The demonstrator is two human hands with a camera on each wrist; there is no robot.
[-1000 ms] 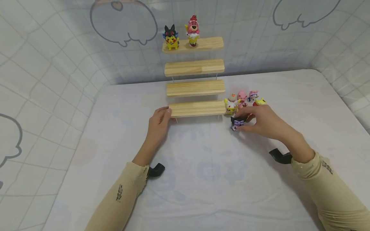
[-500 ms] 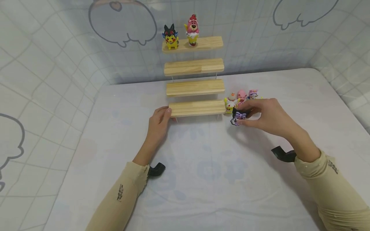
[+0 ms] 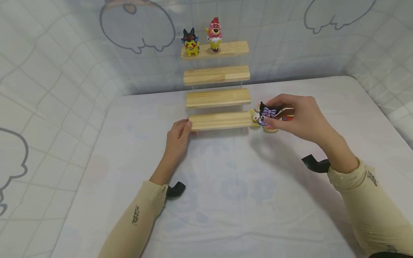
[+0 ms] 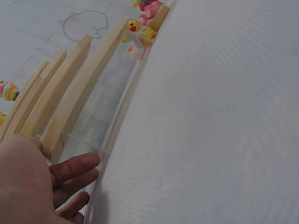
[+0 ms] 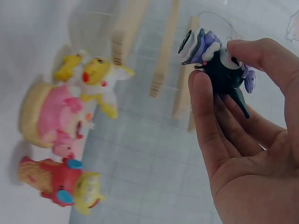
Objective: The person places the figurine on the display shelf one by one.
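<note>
My right hand [image 3: 298, 116] pinches a small black figurine with a purple striped bow [image 3: 267, 112] [image 5: 219, 65] and holds it in the air just right of the wooden stepped shelf [image 3: 217, 97]. My left hand [image 3: 178, 134] [image 4: 32, 186] rests with straight fingers against the left end of the lowest step [image 3: 220, 120]. Two figurines stand on the top step: a yellow and black one [image 3: 191, 42] and a pink bear [image 3: 214, 34]. A cluster of small figurines [image 5: 70, 126] lies on the table under my right hand, mostly hidden in the head view.
A white cloth-covered table [image 3: 226, 193] runs to the padded printed wall [image 3: 64, 53] at the back and sides. The two middle steps [image 3: 217, 75] carry nothing. Black wrist straps [image 3: 314, 165] show at both sleeves.
My right hand has lifted the black figurine off the table and carried it up and back, over the cluster. My left hand has stayed on the lowest step.
</note>
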